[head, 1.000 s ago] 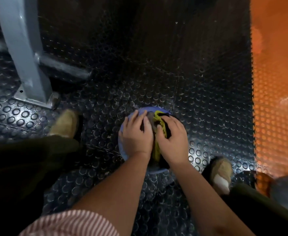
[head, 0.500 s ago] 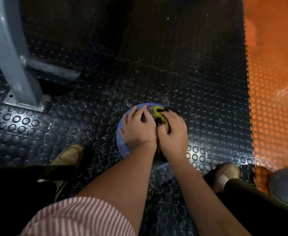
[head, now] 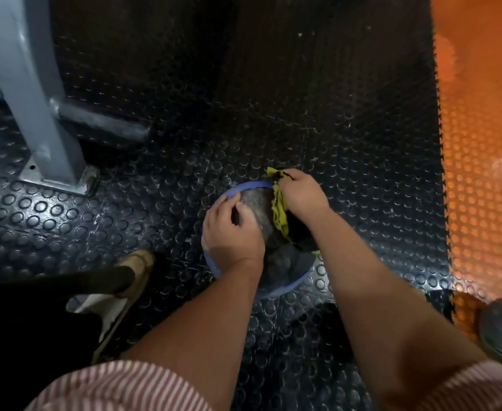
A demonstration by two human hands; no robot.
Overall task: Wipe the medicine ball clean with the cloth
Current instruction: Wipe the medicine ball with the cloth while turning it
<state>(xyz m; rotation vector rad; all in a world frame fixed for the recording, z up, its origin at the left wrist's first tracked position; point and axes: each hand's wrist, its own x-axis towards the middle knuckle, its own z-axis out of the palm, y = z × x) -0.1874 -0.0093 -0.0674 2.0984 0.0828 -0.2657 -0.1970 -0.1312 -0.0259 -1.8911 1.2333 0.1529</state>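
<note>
Head view: the medicine ball [head: 257,203] sits on the studded floor [head: 160,221], near centre. The left hand [head: 232,232] cups its left side, steadying it. The right hand [head: 300,197] grips the cloth [head: 279,210] against its far-right side. Wiping seems partway done, with the near face probably still to do.

Black studded rubber floor [head: 273,114], orange mat [head: 481,143], grey steel post [head: 27,93]

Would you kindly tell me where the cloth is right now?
In the head view, the cloth is gripped by the right hand against the far right side of the medicine ball.
</note>
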